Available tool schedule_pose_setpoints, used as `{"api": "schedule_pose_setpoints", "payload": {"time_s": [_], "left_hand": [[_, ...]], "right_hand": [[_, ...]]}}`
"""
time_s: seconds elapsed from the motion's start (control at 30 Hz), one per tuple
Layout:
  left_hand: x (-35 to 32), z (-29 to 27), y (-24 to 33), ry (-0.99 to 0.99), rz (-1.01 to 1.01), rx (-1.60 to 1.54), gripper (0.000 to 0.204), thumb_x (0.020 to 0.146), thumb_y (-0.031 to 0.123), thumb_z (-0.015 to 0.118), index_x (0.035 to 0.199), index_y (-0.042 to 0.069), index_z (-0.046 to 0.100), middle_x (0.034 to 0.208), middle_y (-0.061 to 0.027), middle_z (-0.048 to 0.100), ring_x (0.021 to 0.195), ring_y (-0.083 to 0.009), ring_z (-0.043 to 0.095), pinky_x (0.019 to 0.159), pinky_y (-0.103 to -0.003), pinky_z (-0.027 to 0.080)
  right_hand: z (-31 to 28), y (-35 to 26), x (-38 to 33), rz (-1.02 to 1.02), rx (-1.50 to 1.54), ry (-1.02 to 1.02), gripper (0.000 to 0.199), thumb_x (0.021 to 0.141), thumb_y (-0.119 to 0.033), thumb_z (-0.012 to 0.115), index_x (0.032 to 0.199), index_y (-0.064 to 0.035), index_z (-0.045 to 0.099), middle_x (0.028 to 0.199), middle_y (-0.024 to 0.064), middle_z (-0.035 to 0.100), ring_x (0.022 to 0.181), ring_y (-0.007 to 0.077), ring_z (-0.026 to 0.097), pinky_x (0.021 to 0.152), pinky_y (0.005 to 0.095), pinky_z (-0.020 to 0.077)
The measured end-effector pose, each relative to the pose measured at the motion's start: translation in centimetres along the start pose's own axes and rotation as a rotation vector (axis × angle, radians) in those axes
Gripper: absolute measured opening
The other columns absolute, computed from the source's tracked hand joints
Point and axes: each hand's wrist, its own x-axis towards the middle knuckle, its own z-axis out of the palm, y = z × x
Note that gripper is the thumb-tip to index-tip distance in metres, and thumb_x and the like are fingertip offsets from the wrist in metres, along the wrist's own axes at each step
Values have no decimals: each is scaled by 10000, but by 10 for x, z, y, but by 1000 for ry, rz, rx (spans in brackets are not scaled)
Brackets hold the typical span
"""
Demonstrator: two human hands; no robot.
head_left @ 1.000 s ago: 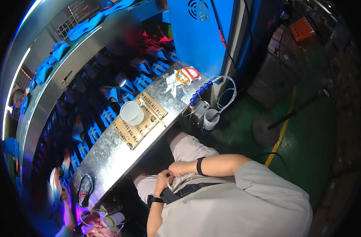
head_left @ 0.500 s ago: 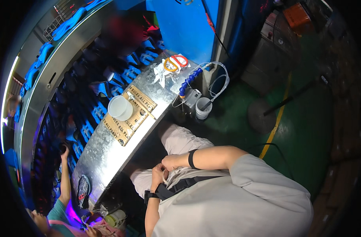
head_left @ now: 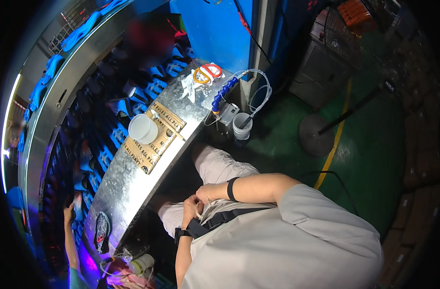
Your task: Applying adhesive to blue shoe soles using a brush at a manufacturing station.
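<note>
My left hand (head_left: 191, 210) and my right hand (head_left: 209, 192) meet in front of my chest, above my lap. Both have their fingers curled on a pale fold of fabric (head_left: 201, 210) beside a black chest strap (head_left: 215, 220); what the fabric belongs to is too small to tell. A black band (head_left: 232, 189) circles my right wrist and a black watch (head_left: 181, 234) my left. The curved metal table (head_left: 128, 185) lies just to the left of my hands, apart from them.
On the table stand a white cup (head_left: 143, 128) on a brown cardboard sheet (head_left: 158, 144), a white rag (head_left: 187, 86) and red and yellow rings (head_left: 208, 73). A blue segmented hose (head_left: 223, 93), a white tub (head_left: 241, 126) and a blue machine (head_left: 215, 29) sit behind. A co-worker's hand (head_left: 68, 214) reaches in at the lower left.
My hands have stayed together at my chest. The view has shifted a little, and the co-worker's arm at the left has moved along the line.
</note>
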Motion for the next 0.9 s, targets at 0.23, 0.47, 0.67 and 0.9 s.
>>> {"api": "schedule_pose_setpoints", "payload": {"time_s": [0.23,0.47,0.67,0.9], "left_hand": [[-2,1,-4,31,6,15,149,757,105,620,785,-38,653,663,-130,657,615,-170,617,608,-328,503],[1,3,-1,14,-19,29,183,761,121,614,812,-49,659,684,-143,671,628,-178,631,622,-328,508],[0,7,-10,-2,-12,-34,181,774,101,604,846,-53,667,696,-155,670,647,-182,630,628,-338,502],[-7,-3,-6,51,62,36,160,746,72,657,874,-18,690,769,-151,681,686,-242,652,663,-343,509]], "right_hand": [[2,2,5,-33,18,-4,240,715,-198,676,891,-63,767,938,212,731,936,391,697,798,478,548],[3,8,4,-29,27,25,251,710,-189,674,904,-60,767,941,215,730,932,387,700,804,481,547],[-12,2,-14,-36,3,-3,237,729,-178,661,892,-38,761,940,223,728,944,384,701,792,480,552],[-4,4,0,-87,-27,42,250,815,-244,626,913,-60,763,954,225,722,939,399,696,803,491,550]]}}
